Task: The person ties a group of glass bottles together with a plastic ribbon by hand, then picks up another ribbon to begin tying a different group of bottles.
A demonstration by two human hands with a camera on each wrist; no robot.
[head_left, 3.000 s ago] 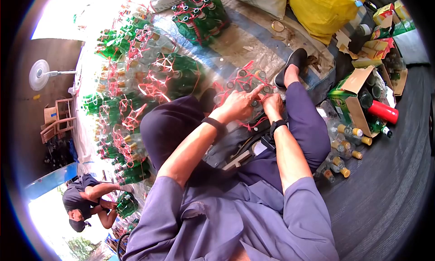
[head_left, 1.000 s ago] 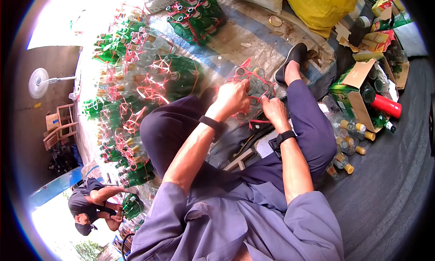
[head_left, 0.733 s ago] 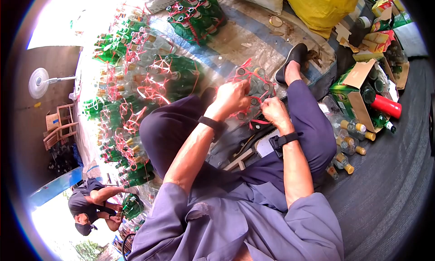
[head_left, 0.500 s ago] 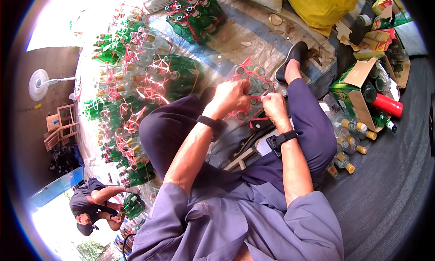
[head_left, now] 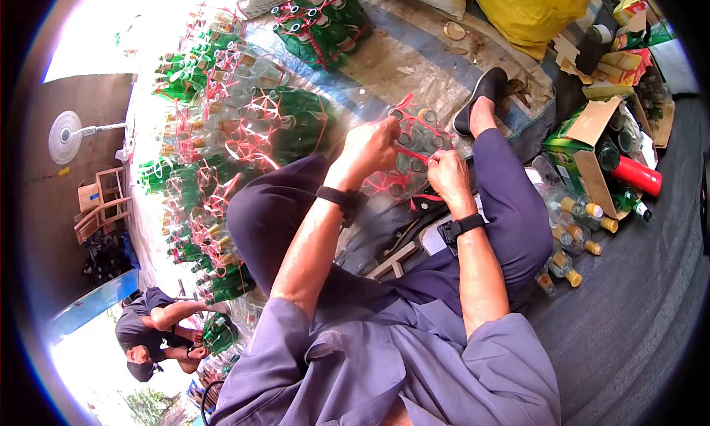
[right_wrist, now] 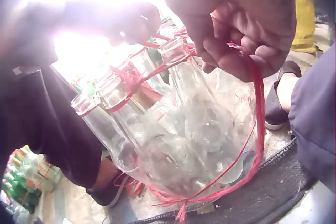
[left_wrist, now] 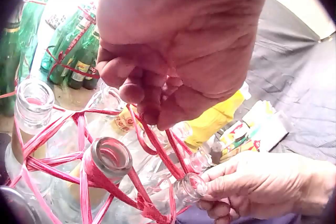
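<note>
Several clear glass bottles stand bundled between the person's legs, their necks laced with red plastic twine. The left hand, over the left side of the bundle, holds strands of this twine in curled fingers. At the near right side, the right hand pinches the twine beside a bottle neck. A red strand runs between the two hands in the head view. In the right wrist view, a thick twine length drops from the right fingers and circles the lower bottles.
Rows of tied green and clear bottles fill the left; another green bundle stands ahead. To the right are a carton of bottles, a red cylinder and loose capped bottles. Another person sits at lower left.
Three seconds ago the hands were close together, the left forefinger extended. They have since drawn apart; the left fingers are curled, and lately the left hand moved slightly up and left, stretching the strand.
</note>
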